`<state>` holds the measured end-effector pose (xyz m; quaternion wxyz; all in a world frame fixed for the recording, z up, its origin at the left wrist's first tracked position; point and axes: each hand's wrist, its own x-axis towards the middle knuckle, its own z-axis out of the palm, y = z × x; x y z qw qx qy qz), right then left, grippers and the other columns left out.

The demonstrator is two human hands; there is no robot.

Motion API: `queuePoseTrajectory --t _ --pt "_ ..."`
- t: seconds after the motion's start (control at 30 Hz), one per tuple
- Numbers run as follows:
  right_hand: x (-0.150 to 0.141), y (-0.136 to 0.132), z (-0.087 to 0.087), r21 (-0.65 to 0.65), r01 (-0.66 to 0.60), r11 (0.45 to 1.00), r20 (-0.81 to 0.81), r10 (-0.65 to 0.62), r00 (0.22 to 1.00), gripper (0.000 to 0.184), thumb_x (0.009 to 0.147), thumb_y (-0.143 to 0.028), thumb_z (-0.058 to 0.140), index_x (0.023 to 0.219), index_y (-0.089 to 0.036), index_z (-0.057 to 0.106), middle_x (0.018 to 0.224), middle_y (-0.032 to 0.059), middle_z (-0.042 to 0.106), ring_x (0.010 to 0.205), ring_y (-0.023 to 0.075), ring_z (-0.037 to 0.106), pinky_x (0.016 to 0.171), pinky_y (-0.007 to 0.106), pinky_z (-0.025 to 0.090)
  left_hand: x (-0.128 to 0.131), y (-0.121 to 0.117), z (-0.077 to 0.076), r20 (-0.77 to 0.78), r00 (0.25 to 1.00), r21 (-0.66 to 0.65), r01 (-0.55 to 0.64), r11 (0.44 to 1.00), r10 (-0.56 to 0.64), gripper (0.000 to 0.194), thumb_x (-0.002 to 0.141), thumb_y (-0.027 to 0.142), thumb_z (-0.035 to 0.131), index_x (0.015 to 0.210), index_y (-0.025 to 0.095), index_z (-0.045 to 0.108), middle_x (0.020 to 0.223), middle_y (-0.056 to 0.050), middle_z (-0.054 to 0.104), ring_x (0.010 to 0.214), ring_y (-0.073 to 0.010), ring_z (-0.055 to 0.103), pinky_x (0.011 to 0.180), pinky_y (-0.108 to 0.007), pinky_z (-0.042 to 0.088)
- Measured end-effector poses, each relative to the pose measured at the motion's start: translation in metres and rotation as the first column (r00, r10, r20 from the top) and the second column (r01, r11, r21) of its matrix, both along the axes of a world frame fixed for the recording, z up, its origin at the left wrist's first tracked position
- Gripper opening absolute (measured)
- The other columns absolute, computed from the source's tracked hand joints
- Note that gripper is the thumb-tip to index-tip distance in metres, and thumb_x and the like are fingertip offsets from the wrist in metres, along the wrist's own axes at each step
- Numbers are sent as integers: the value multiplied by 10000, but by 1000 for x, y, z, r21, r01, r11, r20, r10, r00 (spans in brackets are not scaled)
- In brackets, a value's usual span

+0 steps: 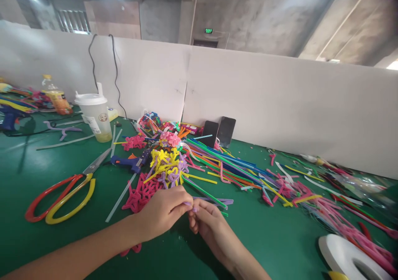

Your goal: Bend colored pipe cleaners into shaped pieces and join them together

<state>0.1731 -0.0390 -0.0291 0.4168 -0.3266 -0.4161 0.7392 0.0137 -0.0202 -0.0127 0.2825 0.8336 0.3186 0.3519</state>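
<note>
My left hand (169, 207) and my right hand (208, 218) meet at the fingertips over the near middle of the table. Both are closed in a pinch on a light purple pipe cleaner (188, 203), mostly covered by the fingers. Behind the right fingers stick out more purple pipe cleaner lengths (217, 200); whether they join the held piece I cannot tell. Just beyond my left hand lie bent pink pipe cleaner shapes (141, 193), with yellow pipe cleaner shapes (163, 160) and purple ones mixed in behind them.
Red-and-yellow-handled scissors (70, 193) lie at left, near a blue glue gun (130, 162) and a lidded cup (96, 118). Straight coloured pipe cleaners (224, 160) spread rightward. Two phones (226, 131) lean on the white partition (280, 106). A white tape roll (338, 255) sits front right.
</note>
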Motion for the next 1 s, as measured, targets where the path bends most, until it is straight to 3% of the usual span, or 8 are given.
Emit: queuePoseTrajectory --t 0.1,0.23,0.37,0.47,0.53,0.7,0.83,1.0 --pt "-1 -1 1 -6 -38 999 -40 38 998 167 766 -292 528 683 -150 498 607 -14 463 543 76 391 527 211 301 -2 0 -2 -63 998 103 17 995 -10 166 836 174 383 802 169 545 720 -10 546 675 -104 511 621 -212 366" --pt "-1 -2 5 193 2 981 226 -47 973 185 774 -329 504 705 -158 493 617 -16 457 570 92 395 539 218 312 0 -5 4 -97 990 -60 -106 993 100 173 828 220 398 734 163 531 647 6 542 611 -103 499 581 -212 355" --pt "0 -4 5 563 -44 825 573 -351 740 189 812 -308 429 710 -168 505 654 4 480 605 117 403 551 239 304 5 -7 5 -51 986 -413 -167 895 160 207 814 285 409 661 162 474 550 35 481 485 -85 436 451 -190 306" --pt "0 -6 2 747 -128 652 599 -578 554 190 806 -278 430 683 -173 529 676 26 510 643 139 409 606 271 293 7 -5 3 37 988 -617 -96 781 151 229 805 334 409 652 165 432 524 46 467 409 -71 396 393 -182 287" --pt "0 -6 3 727 -82 681 597 -568 567 205 804 -297 435 666 -174 522 648 19 495 621 134 404 584 263 291 7 -5 2 60 988 -625 -72 777 140 243 812 348 397 654 166 429 536 43 473 403 -68 394 390 -182 294" --pt "0 -2 8 163 33 986 339 -87 937 286 797 -399 437 655 -155 483 538 -27 408 495 87 367 478 216 290 2 -6 1 -86 990 -83 -122 989 115 194 838 239 383 707 159 500 623 6 524 567 -99 479 523 -207 356" --pt "2 -1 9 -62 -46 997 37 48 998 232 753 -344 535 656 -134 520 570 -15 458 516 75 401 506 205 310 -7 -1 -5 -213 977 434 84 897 12 144 822 126 389 826 159 529 704 -30 575 645 -122 505 596 -238 385" --pt "-3 -3 6 -142 -4 990 -81 -8 997 153 735 -284 561 687 -140 542 603 -17 472 540 70 408 551 203 326 -8 1 -5 -247 969 521 107 847 29 144 808 104 407 841 161 534 730 -34 594 660 -132 517 608 -251 397"
